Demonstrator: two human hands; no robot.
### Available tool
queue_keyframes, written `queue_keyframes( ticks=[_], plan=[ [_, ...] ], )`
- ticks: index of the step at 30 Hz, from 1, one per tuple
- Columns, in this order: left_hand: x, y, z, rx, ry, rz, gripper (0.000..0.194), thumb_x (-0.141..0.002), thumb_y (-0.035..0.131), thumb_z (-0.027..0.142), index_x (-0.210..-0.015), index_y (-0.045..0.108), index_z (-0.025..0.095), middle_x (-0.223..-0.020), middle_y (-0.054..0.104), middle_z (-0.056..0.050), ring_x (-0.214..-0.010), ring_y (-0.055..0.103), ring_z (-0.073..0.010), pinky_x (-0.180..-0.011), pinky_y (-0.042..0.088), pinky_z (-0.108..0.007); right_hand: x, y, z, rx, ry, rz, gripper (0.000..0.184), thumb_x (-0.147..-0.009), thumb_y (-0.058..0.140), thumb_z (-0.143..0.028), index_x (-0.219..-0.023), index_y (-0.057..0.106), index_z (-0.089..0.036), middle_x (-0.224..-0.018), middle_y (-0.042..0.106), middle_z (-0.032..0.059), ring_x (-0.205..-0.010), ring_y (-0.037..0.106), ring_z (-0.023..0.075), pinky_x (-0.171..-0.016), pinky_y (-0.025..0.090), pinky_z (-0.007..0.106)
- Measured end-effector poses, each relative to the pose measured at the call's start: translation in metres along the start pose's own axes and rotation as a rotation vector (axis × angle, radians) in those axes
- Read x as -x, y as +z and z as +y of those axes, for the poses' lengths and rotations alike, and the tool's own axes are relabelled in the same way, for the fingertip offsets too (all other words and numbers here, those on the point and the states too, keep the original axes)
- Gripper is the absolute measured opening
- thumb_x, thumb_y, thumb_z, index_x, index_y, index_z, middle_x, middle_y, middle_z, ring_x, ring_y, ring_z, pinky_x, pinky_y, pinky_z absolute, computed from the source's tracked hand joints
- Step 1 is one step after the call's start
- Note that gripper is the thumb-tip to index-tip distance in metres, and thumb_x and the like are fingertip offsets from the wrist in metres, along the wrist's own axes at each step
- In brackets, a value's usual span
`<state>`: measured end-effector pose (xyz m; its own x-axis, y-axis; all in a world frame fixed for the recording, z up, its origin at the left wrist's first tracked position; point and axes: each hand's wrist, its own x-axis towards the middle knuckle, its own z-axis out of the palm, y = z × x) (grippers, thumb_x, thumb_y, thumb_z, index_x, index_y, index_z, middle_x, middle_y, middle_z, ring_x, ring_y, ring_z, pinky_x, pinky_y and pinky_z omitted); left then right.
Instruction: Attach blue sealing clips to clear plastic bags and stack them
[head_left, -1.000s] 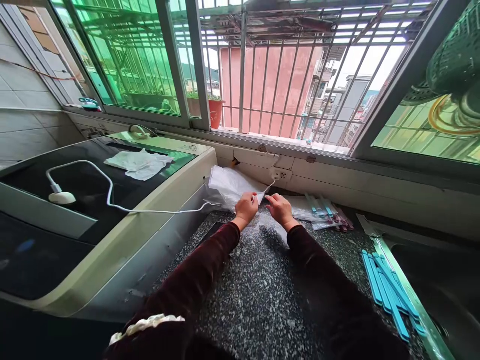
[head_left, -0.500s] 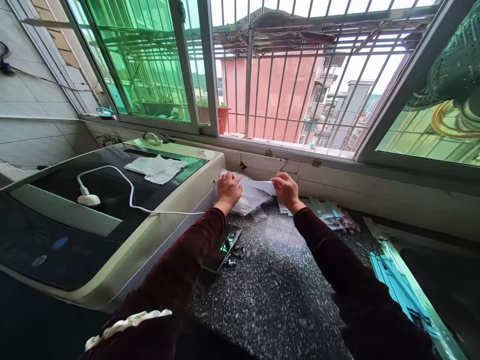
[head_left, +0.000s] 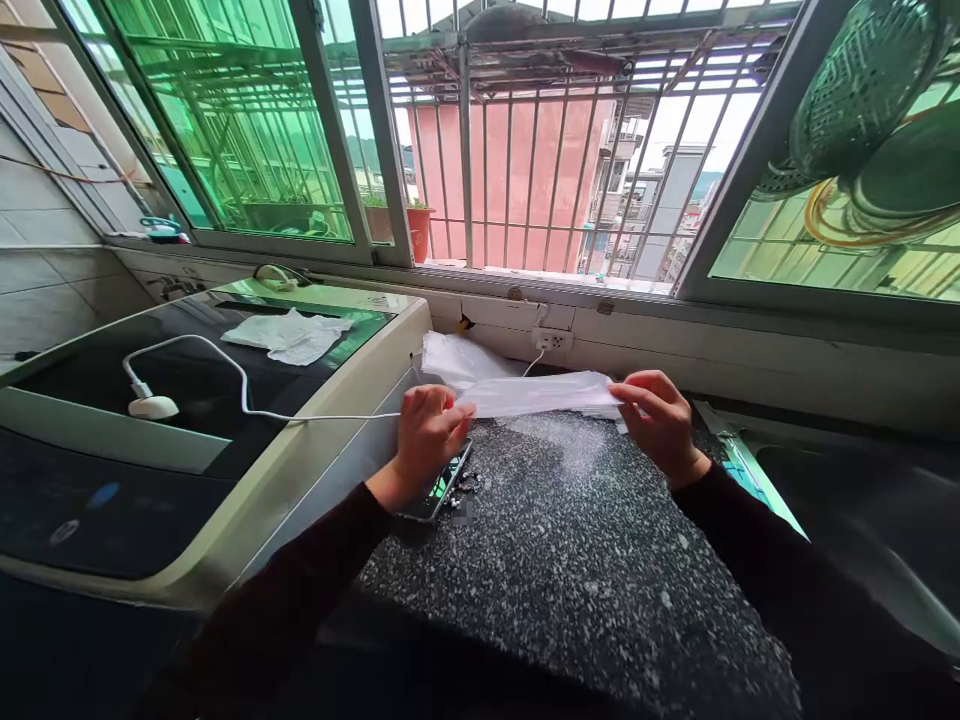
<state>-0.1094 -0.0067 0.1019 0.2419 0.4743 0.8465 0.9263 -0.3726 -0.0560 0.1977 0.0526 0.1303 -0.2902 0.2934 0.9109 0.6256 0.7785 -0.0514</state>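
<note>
Both my hands hold a clear plastic bag stretched flat between them, a little above the speckled dark countertop. My left hand is closed on the bag's left end. My right hand pinches its right end between thumb and fingers. Behind the bag a heap of more white plastic bags lies against the wall. Under my left hand a phone rests on the counter with a few small dark bits beside it.
A washing machine stands at the left, with a white cloth and a white cable and plug on its lid. A wall socket sits below the barred window. A sink is at the right.
My hands drew back from the bag heap by the wall, pulling one bag out and stretching it wide between them. The view shifted slightly to the right.
</note>
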Motion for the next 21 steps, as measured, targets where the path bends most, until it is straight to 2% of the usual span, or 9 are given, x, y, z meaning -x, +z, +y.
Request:
queue_keyframes(
  ticks=[4,10,17,21],
  plan=[
    [0.029,-0.003,0.031,0.1,0.088,-0.006,0.013,-0.081,0.053,0.024,-0.083,0.066,0.026,-0.076,0.053,-0.003,-0.08,0.045,-0.0181,-0.076,0.035,-0.034,0.046,-0.04,-0.014,0.032,-0.014,-0.04,0.018,-0.08,0.057,-0.016,-0.09,0.066,-0.027,-0.079,0.058,0.0021,-0.072,0.058,0.0122,-0.062,0.05,0.026],
    [0.071,-0.001,0.069,0.293,0.191,-0.101,0.011,-0.078,0.054,0.016,-0.081,0.062,0.022,-0.073,0.054,-0.002,-0.079,0.047,-0.0169,-0.079,0.039,-0.032,0.116,-0.086,-0.04,0.057,-0.013,-0.167,0.033,-0.077,0.057,-0.008,-0.101,0.063,-0.03,-0.079,0.058,0.0015,-0.067,0.057,0.011,-0.059,0.049,0.024],
    [0.116,-0.001,0.093,0.486,0.33,-0.232,0.011,-0.079,0.05,0.014,-0.081,0.058,0.02,-0.072,0.055,-0.003,-0.075,0.048,-0.0156,-0.077,0.043,-0.032,0.183,-0.116,-0.068,0.032,0.04,-0.305,0.038,-0.076,0.052,-0.005,-0.104,0.062,-0.028,-0.076,0.06,0.0022,-0.067,0.058,0.0109,-0.059,0.05,0.023],
    [0.127,0.001,0.098,0.524,0.356,-0.321,0.012,-0.08,0.049,0.014,-0.078,0.058,0.02,-0.073,0.056,-0.003,-0.077,0.05,-0.0155,-0.073,0.044,-0.03,0.203,-0.127,-0.066,0.081,-0.007,-0.427,0.033,-0.078,0.05,-0.007,-0.101,0.063,-0.027,-0.076,0.063,0.0024,-0.067,0.059,0.0113,-0.06,0.05,0.023]
  ],
)
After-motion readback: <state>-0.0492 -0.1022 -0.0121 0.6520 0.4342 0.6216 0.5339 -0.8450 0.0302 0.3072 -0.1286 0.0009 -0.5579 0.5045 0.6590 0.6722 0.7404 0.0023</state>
